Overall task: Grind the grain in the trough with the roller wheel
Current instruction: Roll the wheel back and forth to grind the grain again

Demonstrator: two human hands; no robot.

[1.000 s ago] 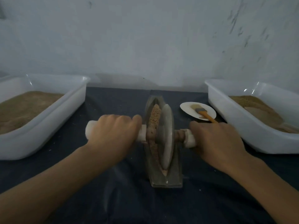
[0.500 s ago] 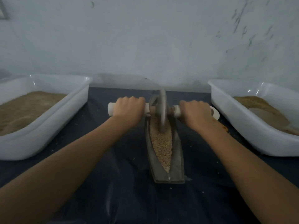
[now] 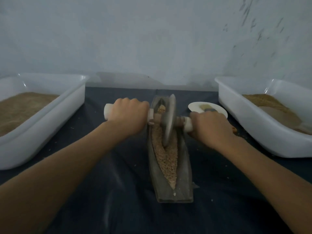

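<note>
Gripping the white axle handles, left hand (image 3: 129,115) and right hand (image 3: 210,127) curled tight; roller wheel (image 3: 168,122) tilted in trough (image 3: 184,166), grain (image 3: 168,159) coarse

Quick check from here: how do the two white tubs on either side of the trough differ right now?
The left tub holds a broad, fairly level bed of brown material reaching near its walls. The right tub holds a heap that slopes down toward its near end, with a paler, smoother patch on it. A small white plate with a brush sits just beside the right tub; nothing like it shows by the left tub. Both are white, rectangular and rest on the dark cloth.
</note>
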